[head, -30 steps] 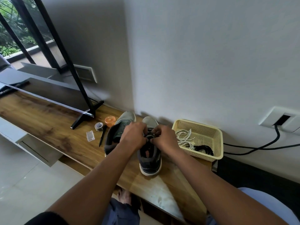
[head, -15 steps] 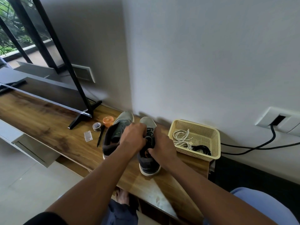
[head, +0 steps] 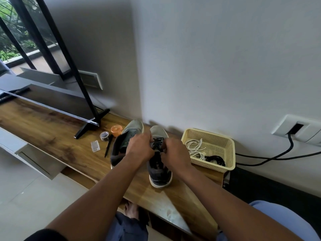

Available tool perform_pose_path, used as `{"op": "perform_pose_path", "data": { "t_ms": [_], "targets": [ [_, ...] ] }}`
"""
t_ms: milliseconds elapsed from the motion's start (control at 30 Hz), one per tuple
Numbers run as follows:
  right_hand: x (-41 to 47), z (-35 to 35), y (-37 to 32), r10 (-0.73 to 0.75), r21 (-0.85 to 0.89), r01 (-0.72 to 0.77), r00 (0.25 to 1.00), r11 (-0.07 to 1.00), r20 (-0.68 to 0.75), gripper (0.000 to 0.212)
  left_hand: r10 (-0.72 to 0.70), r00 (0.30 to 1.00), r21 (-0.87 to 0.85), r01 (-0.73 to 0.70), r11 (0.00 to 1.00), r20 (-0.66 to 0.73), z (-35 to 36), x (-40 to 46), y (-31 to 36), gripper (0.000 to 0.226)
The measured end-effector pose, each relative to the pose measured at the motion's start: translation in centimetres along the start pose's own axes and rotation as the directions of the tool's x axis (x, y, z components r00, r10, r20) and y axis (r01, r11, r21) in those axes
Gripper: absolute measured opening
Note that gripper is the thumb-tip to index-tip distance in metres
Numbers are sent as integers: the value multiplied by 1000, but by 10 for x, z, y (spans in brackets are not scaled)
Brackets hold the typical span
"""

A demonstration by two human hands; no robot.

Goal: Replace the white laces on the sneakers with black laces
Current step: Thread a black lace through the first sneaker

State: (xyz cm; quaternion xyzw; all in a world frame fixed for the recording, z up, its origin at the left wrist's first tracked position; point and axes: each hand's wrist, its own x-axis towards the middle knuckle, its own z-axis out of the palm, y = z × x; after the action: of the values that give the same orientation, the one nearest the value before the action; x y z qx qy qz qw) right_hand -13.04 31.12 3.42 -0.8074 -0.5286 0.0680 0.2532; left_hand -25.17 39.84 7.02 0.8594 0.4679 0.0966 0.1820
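Both hands — left hand [head: 139,148], right hand [head: 175,151] — pinch the black lace [head: 158,140] over the right-side sneaker [head: 159,164], its toe pointing away toward the wall.

Two shoes stand side by side on the tabletop [head: 52,129]. The fingers [head: 150,138] of both hands meet over the right shoe [head: 160,174]; the left shoe [head: 129,134] is just left of them. Right of the fingers stands a basket [head: 230,153] with laces [head: 195,146] in it. Left of the fingers lie a pen [head: 108,148], a small box [head: 95,146] and two small round containers [head: 116,130].
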Motion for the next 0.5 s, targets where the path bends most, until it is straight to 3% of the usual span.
{"op": "perform_pose_path", "data": {
  "t_ms": [233,500],
  "targets": [
    [1,5,1,35,47,-34,999,998,-3,25,-33,999,78,31,996,28,4,2,0,21],
    [7,9,3,4,11,-4,1000,1000,-3,30,-59,992,150,42,988,110,14,7,-5,42]
  ]
}}
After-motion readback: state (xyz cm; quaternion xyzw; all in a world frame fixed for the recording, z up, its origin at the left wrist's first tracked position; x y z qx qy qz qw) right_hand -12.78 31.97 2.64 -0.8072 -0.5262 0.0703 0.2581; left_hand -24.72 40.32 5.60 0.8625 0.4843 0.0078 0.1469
